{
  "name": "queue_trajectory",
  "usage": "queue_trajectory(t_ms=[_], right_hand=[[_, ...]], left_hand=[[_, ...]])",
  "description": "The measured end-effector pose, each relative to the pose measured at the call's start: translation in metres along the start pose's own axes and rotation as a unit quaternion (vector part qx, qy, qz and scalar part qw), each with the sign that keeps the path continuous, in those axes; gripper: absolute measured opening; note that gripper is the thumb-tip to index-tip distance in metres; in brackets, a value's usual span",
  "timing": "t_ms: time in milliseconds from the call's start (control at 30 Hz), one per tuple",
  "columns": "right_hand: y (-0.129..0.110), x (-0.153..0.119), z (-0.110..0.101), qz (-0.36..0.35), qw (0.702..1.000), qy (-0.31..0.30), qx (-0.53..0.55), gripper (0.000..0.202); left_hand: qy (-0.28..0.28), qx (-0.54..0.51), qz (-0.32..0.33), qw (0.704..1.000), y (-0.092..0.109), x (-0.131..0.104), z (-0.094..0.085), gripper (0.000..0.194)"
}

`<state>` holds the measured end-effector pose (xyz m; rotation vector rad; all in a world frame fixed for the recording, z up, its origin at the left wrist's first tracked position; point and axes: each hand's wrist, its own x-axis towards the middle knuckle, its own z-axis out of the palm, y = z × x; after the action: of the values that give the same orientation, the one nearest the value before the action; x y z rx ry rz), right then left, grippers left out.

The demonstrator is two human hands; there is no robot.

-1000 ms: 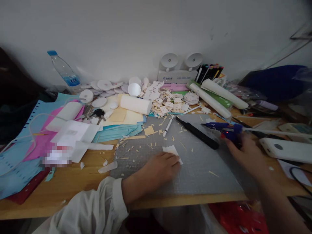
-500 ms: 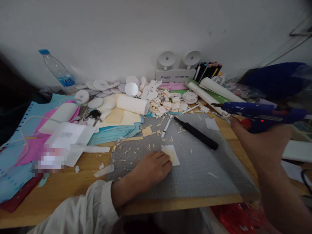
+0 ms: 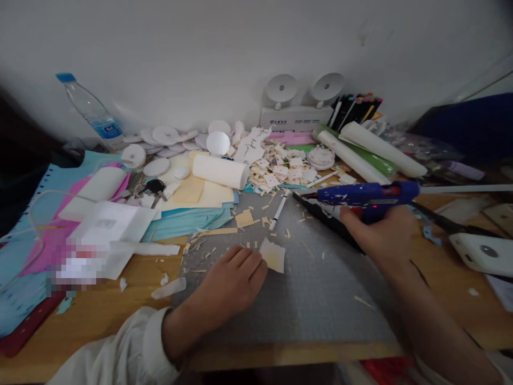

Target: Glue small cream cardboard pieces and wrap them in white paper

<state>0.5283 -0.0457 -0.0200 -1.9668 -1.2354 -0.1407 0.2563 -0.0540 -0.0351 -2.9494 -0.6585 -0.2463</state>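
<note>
A blue glue gun point(image 3: 368, 197) is gripped in my right hand point(image 3: 385, 235), its nozzle pointing left above the grey cutting mat point(image 3: 320, 305). My left hand point(image 3: 236, 275) rests on the mat with its fingers curled together at the left edge of a small white paper piece point(image 3: 273, 255) that has a yellowish patch. The fingertips touch or cover that edge. Beneath the glue gun lies a black tool point(image 3: 328, 220), partly hidden by the gun and hand. A white pen point(image 3: 279, 211) lies beyond the paper, among small wood scraps.
Small wooden pieces point(image 3: 276, 170), white discs point(image 3: 165, 136) and a paper roll point(image 3: 220, 171) lie at the back. Teal sheets point(image 3: 188, 222) are left of the mat. A water bottle point(image 3: 92, 112) stands back left, and a white device point(image 3: 484, 254) lies right.
My right hand has brought the glue gun left, over the mat and black tool. My left hand has shifted slightly left with the small paper, which is now turned. The view has shifted a little.
</note>
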Motion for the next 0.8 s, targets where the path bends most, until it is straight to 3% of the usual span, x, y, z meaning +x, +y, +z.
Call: queue_trajectory(t_ms=[133,267,400,533,667,800], right_hand=[[0.001,-0.002,-0.001,-0.007,0.999,-0.036,0.004,0.021],[0.006,-0.002,-0.005,-0.098,0.991,-0.092,0.003,0.021],[0.020,-0.002,-0.005,-0.188,0.962,-0.195,-0.022,0.018],[0.026,-0.004,-0.003,-0.276,0.925,-0.261,-0.026,0.017],[0.023,-0.007,-0.001,-0.319,0.899,-0.298,-0.030,0.014],[0.021,-0.012,0.003,-0.344,0.894,-0.281,-0.059,0.021]], left_hand=[[-0.012,-0.018,-0.005,1.000,0.010,-0.004,0.006,0.006],[-0.013,-0.081,-0.003,0.997,0.015,0.000,0.016,0.009],[0.021,-0.131,-0.011,0.991,0.014,0.001,0.015,0.018],[0.040,-0.156,-0.009,0.987,0.010,-0.003,0.014,0.025],[0.031,-0.177,-0.025,0.983,0.006,-0.006,0.013,0.029],[0.013,-0.196,-0.033,0.980,0.004,-0.006,0.013,0.033]])
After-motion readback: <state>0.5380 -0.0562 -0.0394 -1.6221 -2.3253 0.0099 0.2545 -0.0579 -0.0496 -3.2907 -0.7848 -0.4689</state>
